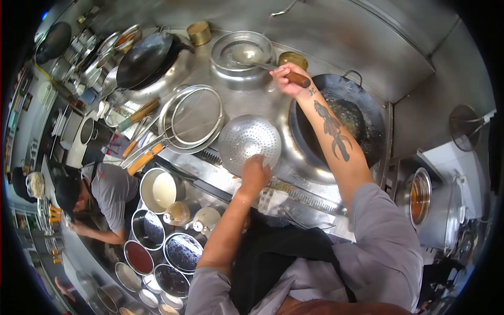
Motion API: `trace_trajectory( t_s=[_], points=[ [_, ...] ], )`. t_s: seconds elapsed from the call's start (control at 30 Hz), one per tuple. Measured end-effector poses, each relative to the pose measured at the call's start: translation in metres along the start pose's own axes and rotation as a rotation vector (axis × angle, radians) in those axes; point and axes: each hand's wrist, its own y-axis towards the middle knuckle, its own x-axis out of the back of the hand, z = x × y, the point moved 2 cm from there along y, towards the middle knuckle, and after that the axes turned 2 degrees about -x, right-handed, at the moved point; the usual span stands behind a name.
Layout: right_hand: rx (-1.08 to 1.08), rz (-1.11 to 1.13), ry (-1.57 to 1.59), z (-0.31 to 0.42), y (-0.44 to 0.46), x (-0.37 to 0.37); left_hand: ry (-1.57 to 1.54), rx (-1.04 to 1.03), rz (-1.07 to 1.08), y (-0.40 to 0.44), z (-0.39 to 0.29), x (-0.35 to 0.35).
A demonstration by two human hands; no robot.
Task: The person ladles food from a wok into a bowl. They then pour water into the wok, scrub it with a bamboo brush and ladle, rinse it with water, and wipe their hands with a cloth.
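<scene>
My right hand (287, 81) is closed around the wooden-handled ladle (296, 79). The ladle's bowl is over or in a round metal pot (216, 56) at the back of the range; whether it touches the liquid I cannot tell. Nearer to me, my left hand (255, 176) closes on the near side of a perforated strainer (244, 137), whose handle is hidden. The strainer tilts over the front of the range. To the right, under my right forearm, a black wok (375, 113) holds clear liquid.
Wire-mesh strainers (197, 118) lie left of the perforated one. Another wok (142, 63) stands back left, near a brass-coloured pot (199, 33). Several sauce containers (183, 252) line the lower left. A co-worker (107, 191) leans at a counter left. A metal pot (420, 197) stands right.
</scene>
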Motion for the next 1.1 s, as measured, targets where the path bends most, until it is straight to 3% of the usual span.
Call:
trace_trajectory(
  t_s=[0.1, 0.17, 0.3, 0.37, 0.43, 0.47, 0.57, 0.63, 0.73, 0.9, 0.97, 1.0, 1.1],
  points=[
    [0.014, 0.033, -0.008, -0.007, -0.067, -0.012, -0.036, -0.030, 0.005, 0.033, -0.019, 0.003],
    [-0.023, 0.136, 0.000, -0.005, -0.114, -0.010, -0.147, -0.131, -0.197, 0.062, -0.029, -0.004],
    [-0.023, 0.107, 0.012, -0.018, -0.226, -0.020, -0.355, 0.040, -0.060, 0.141, -0.054, -0.029],
    [0.004, 0.088, -0.002, -0.030, -0.278, -0.020, -0.637, 0.159, -0.041, 0.183, -0.038, -0.079],
    [-0.001, 0.036, 0.018, -0.037, -0.323, -0.014, -0.971, 0.497, 0.052, 0.192, -0.083, -0.075],
    [0.037, -0.001, -0.016, -0.042, -0.343, -0.010, -1.063, 0.518, 0.110, 0.195, -0.093, -0.082],
    [0.100, -0.099, -0.157, -0.052, -0.395, 0.001, -1.129, 0.655, 0.202, 0.191, -0.113, -0.118],
    [0.188, -0.320, -0.464, -0.061, -0.427, -0.006, -1.094, 0.642, 0.184, 0.188, -0.129, -0.141],
    [0.279, -0.408, -0.586, -0.073, -0.461, -0.004, -1.146, 0.704, 0.229, 0.175, -0.154, -0.160],
    [0.444, -0.563, -0.995, -0.092, -0.500, -0.017, -1.165, 0.571, 0.162, 0.189, -0.184, -0.178],
    [0.474, -0.610, -0.986, -0.102, -0.510, -0.020, -1.057, 0.593, 0.117, 0.190, -0.209, -0.161],
    [0.509, -0.636, -0.990, -0.106, -0.513, -0.019, -0.999, 0.515, 0.218, 0.195, -0.203, -0.161],
    [0.565, -0.694, -1.012, -0.114, -0.515, -0.004, -1.076, 0.504, 0.256, 0.193, -0.192, -0.173]
  ],
)
